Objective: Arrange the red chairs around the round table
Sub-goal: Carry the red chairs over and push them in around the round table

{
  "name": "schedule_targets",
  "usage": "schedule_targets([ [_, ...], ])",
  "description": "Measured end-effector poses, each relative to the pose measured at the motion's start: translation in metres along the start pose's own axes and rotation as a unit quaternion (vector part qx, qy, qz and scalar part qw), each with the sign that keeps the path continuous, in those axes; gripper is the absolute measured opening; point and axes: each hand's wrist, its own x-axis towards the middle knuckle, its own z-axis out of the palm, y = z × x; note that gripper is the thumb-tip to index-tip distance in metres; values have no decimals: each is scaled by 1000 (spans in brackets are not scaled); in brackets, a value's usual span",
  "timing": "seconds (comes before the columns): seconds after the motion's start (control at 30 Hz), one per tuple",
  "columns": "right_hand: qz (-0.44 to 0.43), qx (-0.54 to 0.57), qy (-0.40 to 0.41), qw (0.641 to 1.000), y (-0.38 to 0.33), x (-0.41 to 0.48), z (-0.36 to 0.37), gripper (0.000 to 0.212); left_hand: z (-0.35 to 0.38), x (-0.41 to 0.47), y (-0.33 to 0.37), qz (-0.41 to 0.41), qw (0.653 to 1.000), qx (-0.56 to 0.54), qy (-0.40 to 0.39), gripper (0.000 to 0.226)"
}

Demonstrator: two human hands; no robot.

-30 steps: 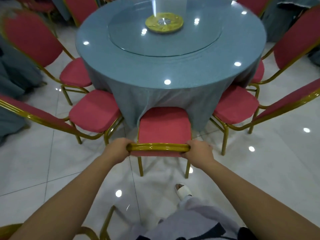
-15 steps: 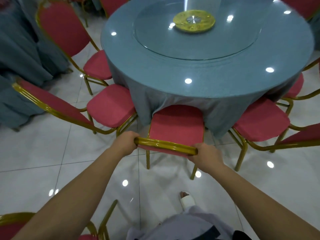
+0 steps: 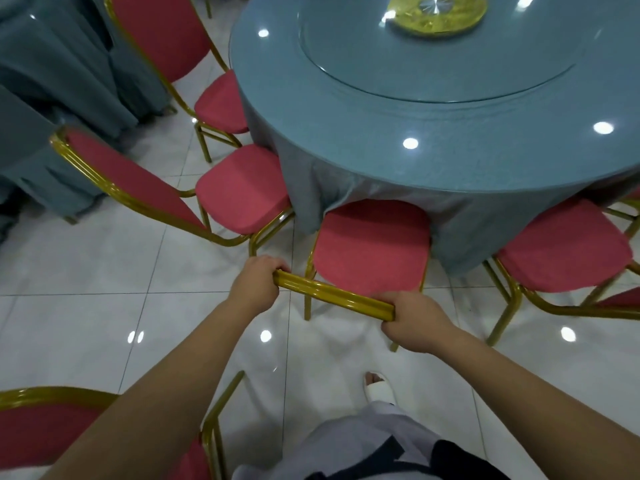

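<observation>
Red chair (image 3: 370, 247) gripped by left hand (image 3: 258, 287), right hand (image 3: 412, 322).

The middle chair (image 3: 370, 247) filled a narrow slot: the draped desk (image 3: 450, 161) blocked it ahead, the left chair (image 3: 242, 192) stood just beside it and the right chair (image 3: 561, 247) near. Bare floor (image 3: 104, 271) lay open behind and leftward, except where a spare chair (image 3: 41, 427) stood close at the near left.

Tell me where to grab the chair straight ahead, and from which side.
Grip the gold top rail of the backrest from behind, left hand and right hand at its ends: the seat points toward the tablecloth, neighbouring chairs flank it.
</observation>
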Motion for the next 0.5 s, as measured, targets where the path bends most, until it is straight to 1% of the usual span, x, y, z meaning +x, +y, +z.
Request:
schedule_targets([
  [0.07, 8, 3, 5, 1000, -4, -3, 0, 48, 0, -1, 1, -1, 1000, 1, -1, 24],
  [0.13, 18, -2, 7, 1000, -7, -8, -1, 41, 0, -3, 0, 1, 1000, 8, -8, 24],
  [0.23, 32, 0, 1, 1000, -6, -21, 1, 42, 4, -12, 1, 7, 1000, 16, -19, 27],
  [0.3, 42, 1, -4, 999, -1, -32, 6, 35, 11, -23, 2, 13, 999, 4, -32, 30],
  [0.4, 45, -12, -1, 999, 5, -49, 17, 37, 22, -38, -2, 35, 998, -10, -42, 35],
  [0.5, 47, -20, -2, 999, 7, -57, 19, 33, 27, -44, 0, 45, 998, -21, -37, 33],
])
